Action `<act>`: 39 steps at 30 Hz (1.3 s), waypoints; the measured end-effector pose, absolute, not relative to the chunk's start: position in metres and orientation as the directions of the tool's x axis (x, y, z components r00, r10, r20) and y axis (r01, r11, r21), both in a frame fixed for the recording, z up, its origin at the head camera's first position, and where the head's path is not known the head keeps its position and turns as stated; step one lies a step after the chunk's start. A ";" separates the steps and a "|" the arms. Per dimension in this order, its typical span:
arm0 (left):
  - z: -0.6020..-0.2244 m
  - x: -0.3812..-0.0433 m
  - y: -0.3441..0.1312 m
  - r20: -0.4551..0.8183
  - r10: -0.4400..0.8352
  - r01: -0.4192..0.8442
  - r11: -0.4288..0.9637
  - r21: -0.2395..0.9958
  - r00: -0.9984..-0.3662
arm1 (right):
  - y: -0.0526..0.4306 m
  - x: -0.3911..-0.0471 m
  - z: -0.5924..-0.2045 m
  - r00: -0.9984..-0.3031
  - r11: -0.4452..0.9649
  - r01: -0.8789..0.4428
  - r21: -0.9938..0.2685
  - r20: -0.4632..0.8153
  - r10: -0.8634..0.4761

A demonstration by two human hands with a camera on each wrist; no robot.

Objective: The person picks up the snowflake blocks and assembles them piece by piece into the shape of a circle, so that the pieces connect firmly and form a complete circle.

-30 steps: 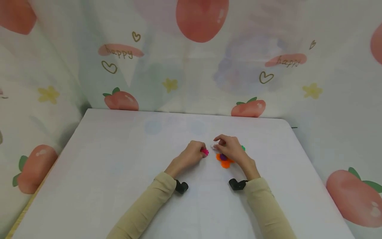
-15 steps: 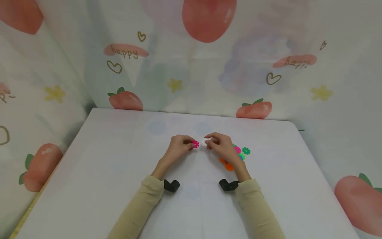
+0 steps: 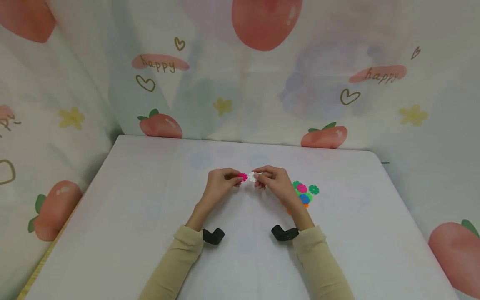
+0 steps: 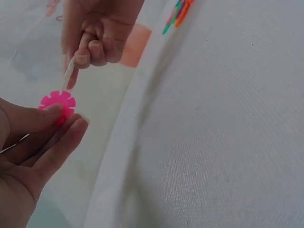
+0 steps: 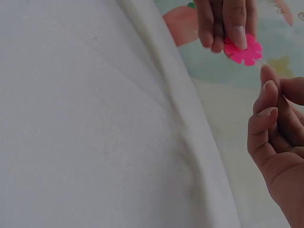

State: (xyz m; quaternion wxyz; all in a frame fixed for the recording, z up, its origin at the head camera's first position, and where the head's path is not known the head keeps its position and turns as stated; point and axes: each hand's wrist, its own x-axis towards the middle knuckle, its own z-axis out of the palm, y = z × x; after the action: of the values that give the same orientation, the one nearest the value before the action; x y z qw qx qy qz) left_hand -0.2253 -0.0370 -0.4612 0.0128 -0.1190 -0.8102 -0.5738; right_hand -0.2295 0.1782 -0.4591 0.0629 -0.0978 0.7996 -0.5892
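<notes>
Between thumb and fingers, my left hand (image 3: 221, 183) pinches a pink notched plastic disc (image 4: 58, 102), shaped like a snowflake building piece. My right hand (image 3: 275, 182) pinches a white notched disc (image 3: 252, 177) of the same kind. In the left wrist view the white disc (image 4: 69, 71) is seen edge-on, its end at the pink disc's notched rim. The two discs meet or nearly meet above the table; whether they interlock I cannot tell. Fingers cover part of each disc.
Right of my right forearm, a loose group of notched discs lies on the white table (image 3: 150, 216): a blue disc (image 3: 304, 199), a pink disc (image 3: 301, 188), a green disc (image 3: 314, 190), and orange ones partly hidden. A printed curtain (image 3: 247, 96) stands behind.
Both hands have moved left and away from the pile, and the pink and white discs have come together. More of the loose discs now show beside the right forearm.
</notes>
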 end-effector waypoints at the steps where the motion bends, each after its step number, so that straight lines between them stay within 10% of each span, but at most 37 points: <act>1: -0.461 -0.225 -0.037 0.162 0.179 0.212 0.316 0.925 -0.971 | 0.179 -0.229 -0.459 -0.972 0.279 -0.078 -0.957 0.011 -0.234; 19: -0.448 -0.215 -0.037 0.347 0.265 0.434 0.464 0.772 -0.900 | 0.176 -0.228 -0.453 -0.948 0.244 -0.009 -0.970 -0.070 -0.312; 27: -0.441 -0.212 -0.046 0.084 0.256 0.167 0.321 0.932 -0.963 | 0.177 -0.223 -0.443 -0.936 0.276 -0.058 -0.959 -0.044 -0.348; 39: -0.442 -0.213 -0.054 -0.191 0.449 -0.177 0.073 0.981 -0.873 | 0.179 -0.221 -0.438 -0.924 0.326 -0.114 -0.939 -0.021 -0.383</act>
State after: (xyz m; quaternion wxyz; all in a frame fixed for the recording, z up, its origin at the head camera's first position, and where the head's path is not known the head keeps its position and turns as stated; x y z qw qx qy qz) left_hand -0.2133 -0.0536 -0.4418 -0.2322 -0.0977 -0.6946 -0.6738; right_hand -0.2207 0.1791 -0.4384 0.1202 -0.1540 0.8053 -0.5598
